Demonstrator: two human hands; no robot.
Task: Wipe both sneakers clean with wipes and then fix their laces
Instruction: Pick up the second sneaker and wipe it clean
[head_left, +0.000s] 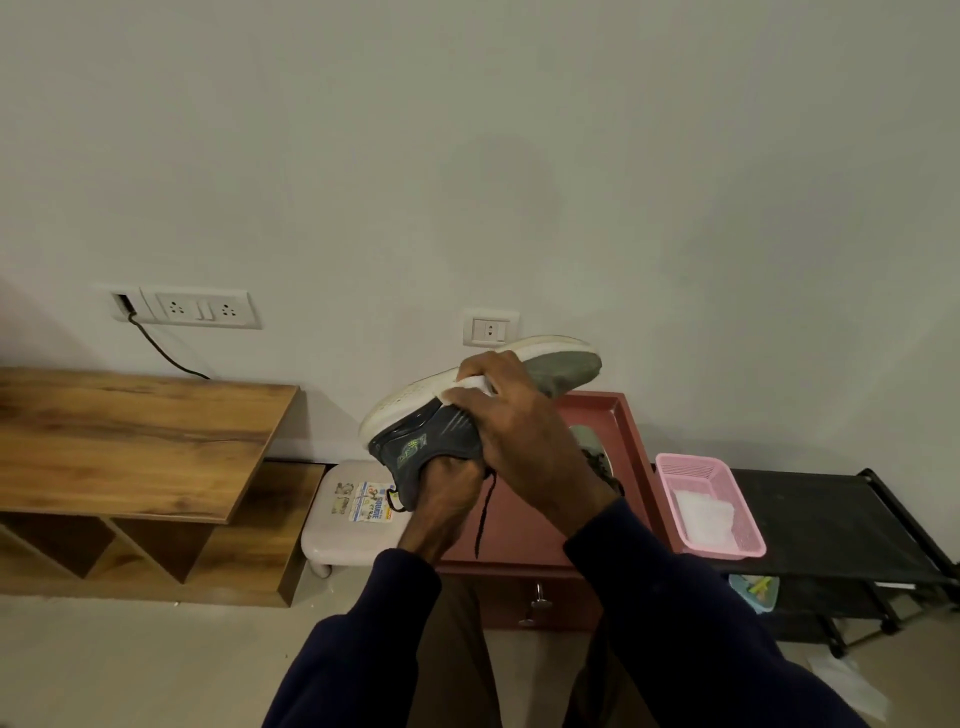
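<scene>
A grey sneaker (563, 366) with a white sole is held in the air, sole turned up and away from me. My left hand (441, 506) is pushed into its opening and holds it from inside. My right hand (519, 421) curls over the sole's edge and presses a white wipe (470, 385) against it. A black lace (484, 512) dangles below the shoe. The second sneaker (597, 454) lies on the reddish cabinet top (621, 415), mostly hidden behind my right arm.
A pink basket (748, 540) holding white wipes sits on a black rack (841, 525) at the right. A white stool (337, 530) stands left of the cabinet, a wooden bench (130, 431) further left. A crumpled white wipe (852, 686) lies on the floor.
</scene>
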